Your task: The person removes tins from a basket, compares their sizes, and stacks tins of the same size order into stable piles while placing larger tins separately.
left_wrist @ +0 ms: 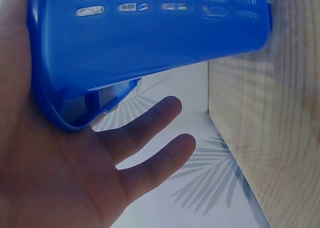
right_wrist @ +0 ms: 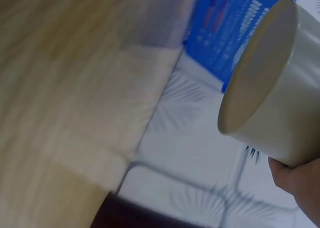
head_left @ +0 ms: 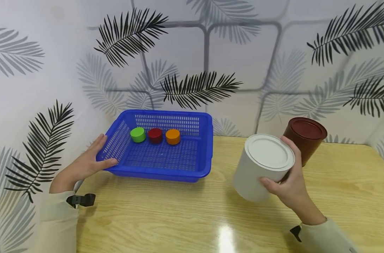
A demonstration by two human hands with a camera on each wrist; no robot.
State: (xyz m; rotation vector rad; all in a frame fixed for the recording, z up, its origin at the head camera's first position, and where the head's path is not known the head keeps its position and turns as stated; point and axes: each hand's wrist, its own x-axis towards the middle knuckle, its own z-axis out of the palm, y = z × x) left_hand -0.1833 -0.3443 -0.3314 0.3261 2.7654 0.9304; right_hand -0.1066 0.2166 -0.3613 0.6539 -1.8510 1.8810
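An upturned white cup (head_left: 264,168) is held by my right hand (head_left: 290,182), thumb on the near side and fingers around the far side. It tilts above the table, and its hollow mouth (right_wrist: 260,67) shows in the right wrist view. My left hand (head_left: 90,158) rests against the left end of a blue plastic basket (head_left: 166,174), thumb at the front corner of the rim. Two straight fingers (left_wrist: 150,120) extend past the basket in the left wrist view. Inside the basket stand short green (head_left: 138,135), red (head_left: 155,135) and orange (head_left: 173,136) cylinders in a row.
A dark red upturned cup (head_left: 306,137) stands behind the right hand, partly covered by it. The wooden table (head_left: 154,214) meets a wall covering (head_left: 185,45) with leaf prints at the back and left.
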